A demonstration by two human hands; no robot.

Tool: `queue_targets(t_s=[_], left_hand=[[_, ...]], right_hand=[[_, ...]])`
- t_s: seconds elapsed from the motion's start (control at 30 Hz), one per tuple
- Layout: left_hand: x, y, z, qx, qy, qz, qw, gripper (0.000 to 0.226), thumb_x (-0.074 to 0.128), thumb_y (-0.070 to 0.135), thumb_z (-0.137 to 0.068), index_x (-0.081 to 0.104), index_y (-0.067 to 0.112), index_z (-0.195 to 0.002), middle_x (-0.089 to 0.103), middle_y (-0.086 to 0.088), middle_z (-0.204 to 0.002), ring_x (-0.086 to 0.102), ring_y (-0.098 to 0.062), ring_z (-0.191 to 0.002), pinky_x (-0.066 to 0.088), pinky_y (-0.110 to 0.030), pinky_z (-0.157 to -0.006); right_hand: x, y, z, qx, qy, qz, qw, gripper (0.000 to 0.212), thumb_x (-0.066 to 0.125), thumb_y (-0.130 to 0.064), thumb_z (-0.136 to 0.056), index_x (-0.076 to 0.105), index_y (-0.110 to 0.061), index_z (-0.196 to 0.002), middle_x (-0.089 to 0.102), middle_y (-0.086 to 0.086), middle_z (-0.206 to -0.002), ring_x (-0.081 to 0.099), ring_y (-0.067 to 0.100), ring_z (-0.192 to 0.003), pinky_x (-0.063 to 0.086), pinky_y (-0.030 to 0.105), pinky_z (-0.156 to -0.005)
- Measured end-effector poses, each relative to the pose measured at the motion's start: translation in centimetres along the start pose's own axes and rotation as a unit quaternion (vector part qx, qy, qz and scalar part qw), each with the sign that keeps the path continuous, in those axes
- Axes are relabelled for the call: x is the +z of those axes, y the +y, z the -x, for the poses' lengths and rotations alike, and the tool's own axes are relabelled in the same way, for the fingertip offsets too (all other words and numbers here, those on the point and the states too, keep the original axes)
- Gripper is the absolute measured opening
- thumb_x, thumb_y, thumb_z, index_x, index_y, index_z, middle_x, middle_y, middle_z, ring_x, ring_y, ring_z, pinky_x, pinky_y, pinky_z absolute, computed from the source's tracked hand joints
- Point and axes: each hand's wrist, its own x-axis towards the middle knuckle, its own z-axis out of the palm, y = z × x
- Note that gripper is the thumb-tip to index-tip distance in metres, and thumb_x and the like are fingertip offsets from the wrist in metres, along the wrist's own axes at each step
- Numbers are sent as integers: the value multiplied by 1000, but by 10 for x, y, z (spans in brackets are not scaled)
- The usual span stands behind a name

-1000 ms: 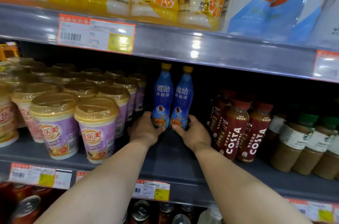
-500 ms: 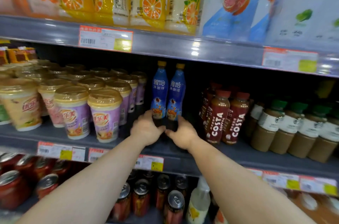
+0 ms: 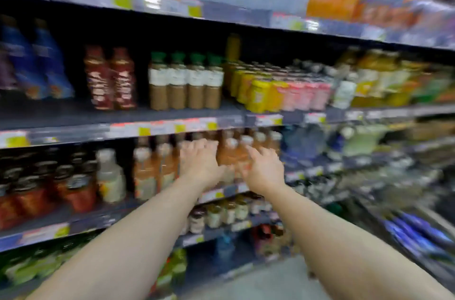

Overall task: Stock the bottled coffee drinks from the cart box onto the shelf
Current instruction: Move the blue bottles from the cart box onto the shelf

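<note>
Two blue coffee bottles [image 3: 37, 63] far left on the shelf [image 3: 118, 115], well apart from empty, loosely spread left hand [image 3: 200, 162] and right hand [image 3: 264, 168].

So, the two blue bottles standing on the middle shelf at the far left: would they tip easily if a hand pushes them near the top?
Probably yes. The blue bottles look tall and slim with a narrow base, so a push near the top would likely topple them. They stand close together, so one may knock over the other. They look full, hence fairly heavy, though blur hides details.

bare shelf front [image 3: 73, 115] below blue bottles [image 3: 37, 63], red bottles [image 3: 110, 78] flanking right
</note>
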Motion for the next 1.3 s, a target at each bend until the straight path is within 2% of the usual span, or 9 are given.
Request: queue_targets(t_s=[0.1, 0.3, 0.43, 0.67, 0.87, 0.93, 1.07, 1.17, 1.3], left_hand=[[38, 109, 5, 77, -42, 9, 996, 66, 58, 56, -81, 41, 30, -140, 39, -5, -148, 33, -28, -138, 27, -43, -114], [101, 278, 5, 229, -94, 8, 969, 66, 56, 55, -81, 41, 28, -140, 44, -3, -145, 36, -29, -136, 29, -45, -112], [149, 359, -8, 282, -113, 11, 953, 58, 57, 54, -83, 45, 28, -133, 46, -2, -142, 39, -28, -133, 30, -45, -110], [242, 476, -91, 326, -188, 41, 925, 69, 60, 56, -84, 35, 31, -143, 42, -2, -145, 38, -28, -134, 34, -42, -108], [308, 538, -146, 342, -272, 50, 898, 69, 62, 55, -82, 39, 28, -141, 46, -3, -142, 42, -29, -131, 37, -44, -107], [326, 546, -154, 344, -295, 45, 890, 69, 61, 54, -82, 38, 28, -141, 46, -3, -142, 41, -29, -132, 38, -44, -106], [363, 550, -172, 333, -337, 20, 880, 75, 61, 54, -83, 30, 29, -148, 42, -4, -146, 40, -31, -133, 38, -42, -106], [387, 550, -185, 306, -357, 18, 882, 78, 62, 54, -82, 29, 30, -149, 42, -3, -146, 40, -29, -133, 39, -43, -108], [417, 558, -197, 278, -370, 9, 886, 74, 63, 53, -82, 33, 31, -146, 43, -2, -145, 41, -29, -132, 39, -41, -105]], right_hand=[[-33, 108, 37, 77, 26, 29, 996, 62, 57, -47, -86, 40, -29, -142, 46, 8, -142, 38, 31, -133, 37, 42, -105], [-70, 258, 94, 219, 61, 50, 972, 63, 61, -43, -84, 42, -27, -142, 48, 9, -138, 43, 31, -129, 39, 39, -104], [-74, 344, 107, 287, 46, 47, 956, 63, 62, -45, -83, 42, -28, -140, 47, 8, -139, 42, 30, -129, 39, 40, -104], [-78, 493, 80, 392, 16, 22, 920, 67, 62, -45, -83, 37, -29, -144, 44, 5, -143, 44, 29, -129, 42, 39, -104], [-85, 589, 59, 472, -16, -6, 881, 63, 65, -37, -84, 39, -33, -140, 58, 6, -130, 61, 30, -109, 51, 36, -91], [-72, 608, 54, 483, -47, -12, 874, 63, 63, -34, -86, 37, -29, -143, 57, 7, -132, 58, 30, -115, 49, 35, -92], [-42, 636, 30, 482, -114, -20, 868, 60, 60, -31, -87, 38, -23, -142, 59, 10, -126, 57, 31, -114, 48, 35, -91], [-15, 656, 11, 477, -162, -39, 863, 69, 60, -31, -84, 32, -24, -146, 53, 12, -134, 53, 33, -121, 47, 38, -99], [16, 688, -9, 471, -196, -49, 859, 67, 63, -33, -82, 36, -24, -143, 56, 12, -131, 55, 35, -117, 48, 38, -97]])
